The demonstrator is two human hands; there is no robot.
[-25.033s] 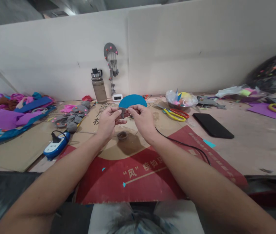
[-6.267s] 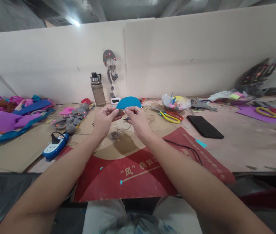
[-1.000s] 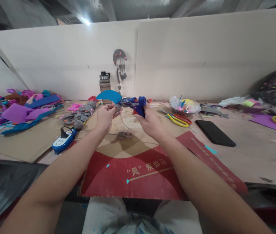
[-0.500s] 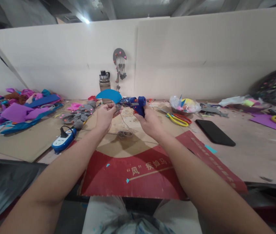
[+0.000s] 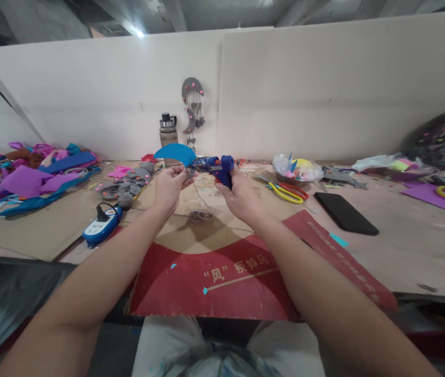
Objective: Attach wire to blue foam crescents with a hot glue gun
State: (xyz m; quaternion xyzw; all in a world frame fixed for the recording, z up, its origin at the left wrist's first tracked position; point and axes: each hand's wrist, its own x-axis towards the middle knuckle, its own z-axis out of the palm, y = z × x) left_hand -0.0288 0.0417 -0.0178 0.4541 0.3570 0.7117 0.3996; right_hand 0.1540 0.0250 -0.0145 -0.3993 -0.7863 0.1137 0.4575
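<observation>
Between the fingers of my left hand (image 5: 170,187) is a blue felt crescent (image 5: 175,153), held up above the bench. A small grey piece also shows at those fingertips, partly hidden. My right hand (image 5: 239,195) is wrapped round the handle of a blue hot glue gun (image 5: 216,165). The gun's nozzle end points left and meets the left fingertips; whether it touches the felt I cannot tell. A thin cord (image 5: 202,197) hangs from the left fingers down to a small coil (image 5: 201,215) on the cardboard.
Red-printed cardboard (image 5: 214,293) covers the bench front. Left are a blue-and-white power strip (image 5: 102,228), grey felt pieces (image 5: 128,186) and coloured scraps (image 5: 29,180). Right lie yellow-handled scissors (image 5: 285,192) and a black phone (image 5: 346,213). Behind stands a bottle (image 5: 167,133) near a hanging grey moon ornament (image 5: 193,90).
The hands, felt crescent and glue gun hold almost the same place. On the hanging ornament at the back, a lower crescent has turned to show more of its face.
</observation>
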